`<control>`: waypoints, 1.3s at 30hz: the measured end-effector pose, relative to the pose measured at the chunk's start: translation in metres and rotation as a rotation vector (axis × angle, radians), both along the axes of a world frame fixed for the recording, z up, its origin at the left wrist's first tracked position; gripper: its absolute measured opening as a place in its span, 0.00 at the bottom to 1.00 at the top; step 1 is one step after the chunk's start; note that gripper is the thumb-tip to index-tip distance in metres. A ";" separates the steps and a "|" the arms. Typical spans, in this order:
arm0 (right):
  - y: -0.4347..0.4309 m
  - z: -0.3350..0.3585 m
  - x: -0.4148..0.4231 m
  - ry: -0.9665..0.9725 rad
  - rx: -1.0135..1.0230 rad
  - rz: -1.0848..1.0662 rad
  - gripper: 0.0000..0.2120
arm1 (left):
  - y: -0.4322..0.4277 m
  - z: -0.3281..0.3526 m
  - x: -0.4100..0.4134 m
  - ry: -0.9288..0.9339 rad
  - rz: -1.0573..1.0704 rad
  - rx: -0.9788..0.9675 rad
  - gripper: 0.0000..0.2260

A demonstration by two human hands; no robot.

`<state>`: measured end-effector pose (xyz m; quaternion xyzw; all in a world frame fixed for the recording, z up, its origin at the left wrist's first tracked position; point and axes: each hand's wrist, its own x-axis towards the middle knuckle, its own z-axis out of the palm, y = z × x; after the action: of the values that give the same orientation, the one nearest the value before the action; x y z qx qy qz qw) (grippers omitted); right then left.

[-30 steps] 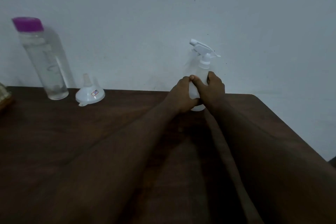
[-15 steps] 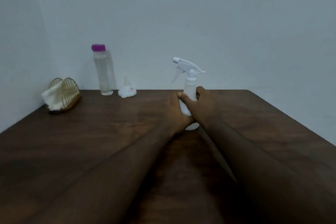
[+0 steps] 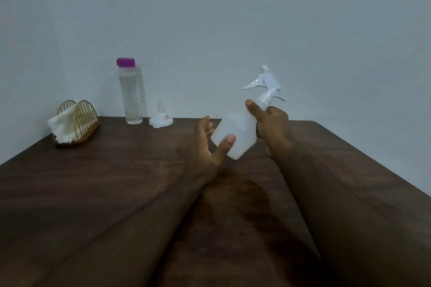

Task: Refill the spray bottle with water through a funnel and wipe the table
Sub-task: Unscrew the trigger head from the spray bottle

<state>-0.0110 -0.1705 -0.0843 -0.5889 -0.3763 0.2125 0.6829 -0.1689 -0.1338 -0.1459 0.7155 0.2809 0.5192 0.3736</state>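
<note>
The white translucent spray bottle [image 3: 238, 133] is lifted off the dark wooden table [image 3: 116, 182] and tilted, its trigger head up to the right. My right hand [image 3: 271, 126] grips its neck and shoulder, thumb along the front. My left hand [image 3: 207, 144] cups its lower body, thumb pressed on the front, fingers loosely spread behind. A clear water bottle [image 3: 131, 93] with a purple cap stands at the back by the wall. A small white funnel [image 3: 161, 117] sits upside down beside it.
A gold wire holder [image 3: 80, 119] with a white cloth [image 3: 61, 127] in it stands at the back left. The wall runs right behind the table's far edge. The table's right edge slants off toward the lower right.
The spray bottle has come up off the table and tipped to the right. My left hand has slid down to its base. The view has pulled back from the bottle.
</note>
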 end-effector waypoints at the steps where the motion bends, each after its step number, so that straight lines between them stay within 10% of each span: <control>1: 0.002 0.001 0.001 0.088 0.014 0.017 0.14 | 0.000 0.000 -0.001 -0.080 0.017 -0.010 0.41; 8: 0.003 0.003 -0.005 -0.101 0.059 -0.066 0.18 | 0.001 0.002 -0.005 -0.176 0.089 0.004 0.37; 21: -0.005 -0.023 -0.045 -0.405 -0.038 -0.015 0.19 | 0.003 -0.013 0.005 0.211 0.018 0.202 0.35; 30: -0.011 -0.008 -0.049 -0.291 0.099 0.060 0.10 | 0.005 -0.011 0.008 0.130 0.110 0.096 0.35; 39: -0.019 -0.006 -0.060 -0.271 0.068 0.168 0.14 | 0.001 -0.001 0.013 0.021 0.087 -0.048 0.55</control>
<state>-0.0714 -0.1897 -0.0908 -0.5553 -0.5199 0.1745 0.6252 -0.1556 -0.1325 -0.1473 0.6989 0.3282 0.5204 0.3647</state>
